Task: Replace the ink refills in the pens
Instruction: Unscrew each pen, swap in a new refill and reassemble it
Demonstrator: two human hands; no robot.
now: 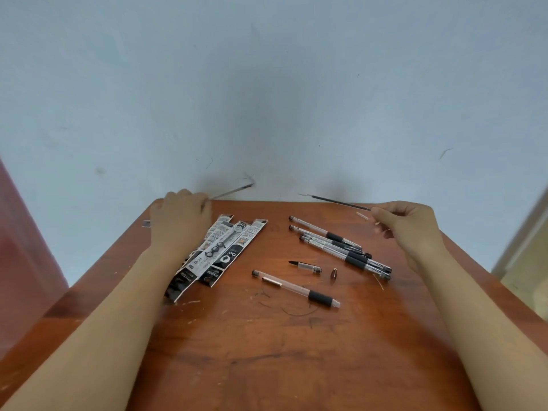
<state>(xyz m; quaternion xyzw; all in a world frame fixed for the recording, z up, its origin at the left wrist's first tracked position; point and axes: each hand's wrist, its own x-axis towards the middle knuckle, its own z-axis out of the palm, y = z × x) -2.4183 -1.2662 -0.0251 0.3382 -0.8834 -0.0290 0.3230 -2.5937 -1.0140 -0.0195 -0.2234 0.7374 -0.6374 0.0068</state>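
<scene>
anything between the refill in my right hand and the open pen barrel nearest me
Yes: the row of pens lies flat on the table between the right hand with its dark refill and the open barrel. The loose cap and tip cone lie just beyond the barrel. Lifting over them looks feasible.

I have one view to work with, from the camera worn on the person's head. It looks forward and down across a wooden table (267, 351) toward a pale blue wall (267, 84), which fills the upper half. The lens sits close: both forearms come in from the bottom corners, and the table's near edge is cut off. The wide angle splays the table's sides outward. Farthest from the lens, at the table's far edge, the left hand (178, 218) grips a blurred refill (234, 190) and the right hand (412, 223) pinches a dark refill (341, 202).
</scene>
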